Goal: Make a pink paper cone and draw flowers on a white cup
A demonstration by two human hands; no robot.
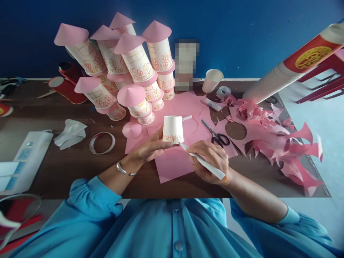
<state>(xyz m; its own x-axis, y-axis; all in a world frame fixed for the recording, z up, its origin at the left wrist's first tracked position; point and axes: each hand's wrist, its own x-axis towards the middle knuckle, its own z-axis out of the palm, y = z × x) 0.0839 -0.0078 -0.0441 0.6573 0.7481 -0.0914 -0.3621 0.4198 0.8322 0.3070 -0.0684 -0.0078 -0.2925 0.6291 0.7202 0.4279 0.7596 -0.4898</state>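
My left hand (153, 146) holds a white paper cup (172, 126) upside down over the pink paper, its thumb along the rim. Red-orange flowers are drawn around the cup's lower band. In my right hand (211, 159) is a white marker (208, 167), gripped like a pen, with its tip at or very near the cup's rim on the right. Under both hands lies pink paper (172, 168). Scissors with black handles (217, 135) lie just beyond my right hand. A pink paper cone (132, 130) rests left of the cup.
Several cup towers with pink cone roofs (135, 64) stand at the back left. A tall stack of cups (279, 79) leans at the right, above pink paper scraps (287, 150). A tape roll (102, 143) and a power strip (32, 157) lie left; a single cup (212, 81) stands behind.
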